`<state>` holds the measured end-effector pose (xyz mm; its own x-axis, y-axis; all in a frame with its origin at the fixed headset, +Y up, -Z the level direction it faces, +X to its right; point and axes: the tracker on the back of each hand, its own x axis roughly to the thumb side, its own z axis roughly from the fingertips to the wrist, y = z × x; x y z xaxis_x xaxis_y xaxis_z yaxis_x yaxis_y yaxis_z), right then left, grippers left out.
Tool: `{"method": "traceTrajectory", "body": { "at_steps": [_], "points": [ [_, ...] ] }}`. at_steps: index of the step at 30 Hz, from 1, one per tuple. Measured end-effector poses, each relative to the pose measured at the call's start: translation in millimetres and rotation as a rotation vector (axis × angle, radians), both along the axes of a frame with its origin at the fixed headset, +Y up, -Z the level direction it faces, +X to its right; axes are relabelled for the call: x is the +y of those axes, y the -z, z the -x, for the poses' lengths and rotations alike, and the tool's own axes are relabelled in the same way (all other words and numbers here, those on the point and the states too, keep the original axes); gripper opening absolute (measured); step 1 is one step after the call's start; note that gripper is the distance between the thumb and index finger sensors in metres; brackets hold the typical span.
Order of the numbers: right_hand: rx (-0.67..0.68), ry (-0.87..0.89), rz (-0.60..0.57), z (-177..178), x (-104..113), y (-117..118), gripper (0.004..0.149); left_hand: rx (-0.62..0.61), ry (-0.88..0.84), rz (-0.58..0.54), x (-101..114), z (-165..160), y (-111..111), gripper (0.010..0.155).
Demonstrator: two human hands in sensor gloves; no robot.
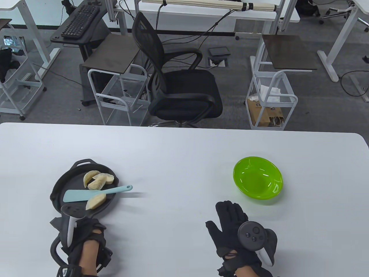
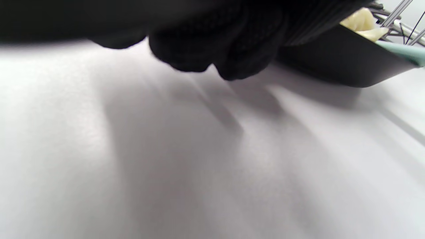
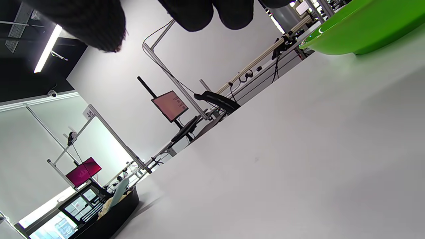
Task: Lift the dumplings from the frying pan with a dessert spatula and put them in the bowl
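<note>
A black frying pan (image 1: 61,188) sits at the table's front left and holds several pale dumplings (image 1: 99,180). A light blue dessert spatula (image 1: 95,194) lies loose across the pan, its handle sticking out over the right rim. My left hand (image 1: 83,239) is just below the pan. In the left wrist view its fingers (image 2: 215,49) are curled and seem to grip the pan's handle beside the pan (image 2: 342,63). My right hand (image 1: 229,215) lies flat and open on the table, just below the empty green bowl (image 1: 257,177).
The white table (image 1: 178,161) stretches between the pan and the bowl. A black office chair (image 1: 178,86) and wire carts stand beyond its far edge. In the right wrist view the bowl (image 3: 365,30) is at the upper right and the pan (image 3: 113,212) far off at the lower left.
</note>
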<state>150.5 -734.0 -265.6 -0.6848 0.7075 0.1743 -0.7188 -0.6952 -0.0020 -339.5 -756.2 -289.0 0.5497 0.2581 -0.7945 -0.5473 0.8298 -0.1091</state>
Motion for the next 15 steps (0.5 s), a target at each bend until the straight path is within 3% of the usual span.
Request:
{"method": "traceTrajectory", "body": {
  "at_steps": [15],
  "points": [
    [-0.003, 0.007, 0.018, 0.7, -1.8, 0.0, 0.073, -0.013, -0.105, -0.16, -4.0, -0.9, 2.7, 0.063]
  ]
}}
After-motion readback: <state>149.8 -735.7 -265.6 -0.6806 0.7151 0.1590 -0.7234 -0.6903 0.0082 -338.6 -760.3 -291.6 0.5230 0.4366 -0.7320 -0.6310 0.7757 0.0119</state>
